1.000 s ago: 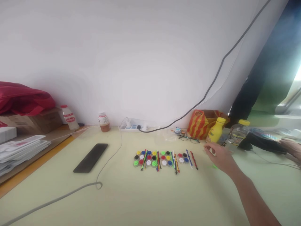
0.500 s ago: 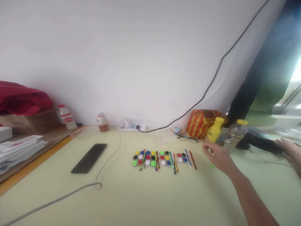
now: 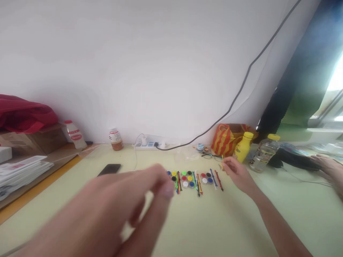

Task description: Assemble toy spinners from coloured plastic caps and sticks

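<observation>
My left hand (image 3: pixel 115 210) fills the near left, blurred, with thumb and forefinger brought together; whatever they may hold is not discernible. Above the table's right part, my right hand (image 3: pixel 237 173) pinches a small, thin yellow stick (image 3: pixel 222 157) between its fingertips. Left of that hand lie small round discs in red, black, white, blue, yellow and green, such as a white disc (image 3: pixel 185 184). Beside them are thin arrow-ended sticks, including a red stick (image 3: pixel 219 180) and a blue stick (image 3: pixel 213 177). My left hand hides the leftmost discs.
Behind are eyeglasses (image 3: pixel 211 156), a striped bag (image 3: pixel 223 138), a yellow bottle (image 3: pixel 244 147) and a clear bottle (image 3: pixel 264 153). Another person's hand (image 3: pixel 327 166) rests at far right. A black phone (image 3: pixel 110 169) lies partly covered; a power strip (image 3: pixel 148 143) sits by the wall.
My left hand has entered from the lower left, covering part of the phone and the leftmost discs. My right hand has moved slightly left and up, and a yellow stick now shows at its fingertips.
</observation>
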A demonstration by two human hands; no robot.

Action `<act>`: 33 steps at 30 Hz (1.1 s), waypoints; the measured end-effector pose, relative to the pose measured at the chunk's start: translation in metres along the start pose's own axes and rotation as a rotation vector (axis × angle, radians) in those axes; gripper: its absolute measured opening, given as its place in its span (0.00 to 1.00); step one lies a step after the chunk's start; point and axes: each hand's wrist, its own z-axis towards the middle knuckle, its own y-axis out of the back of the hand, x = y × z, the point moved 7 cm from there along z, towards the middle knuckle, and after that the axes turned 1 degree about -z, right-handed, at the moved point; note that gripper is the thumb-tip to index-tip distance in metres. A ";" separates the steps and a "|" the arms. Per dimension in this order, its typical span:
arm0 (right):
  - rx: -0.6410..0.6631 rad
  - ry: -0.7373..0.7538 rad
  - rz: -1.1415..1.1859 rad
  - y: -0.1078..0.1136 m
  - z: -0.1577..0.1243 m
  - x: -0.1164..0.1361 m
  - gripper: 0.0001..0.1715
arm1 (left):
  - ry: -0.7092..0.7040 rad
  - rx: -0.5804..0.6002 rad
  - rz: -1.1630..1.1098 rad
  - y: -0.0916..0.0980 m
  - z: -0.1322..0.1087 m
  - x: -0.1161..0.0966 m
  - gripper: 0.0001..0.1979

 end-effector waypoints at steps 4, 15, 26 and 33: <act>0.039 -0.085 0.223 -0.023 -0.005 0.011 0.27 | -0.170 0.266 0.010 -0.064 0.062 -0.050 0.13; 0.196 -0.187 0.456 -0.049 -0.011 0.014 0.20 | -0.266 0.348 -0.421 -0.221 0.131 -0.019 0.15; 0.122 -0.134 0.141 -0.041 -0.006 -0.003 0.18 | -0.250 0.356 -0.497 -0.239 0.131 -0.010 0.04; 0.066 -0.065 -0.291 -0.036 0.002 -0.046 0.25 | -0.397 0.497 -0.232 -0.269 0.112 -0.021 0.07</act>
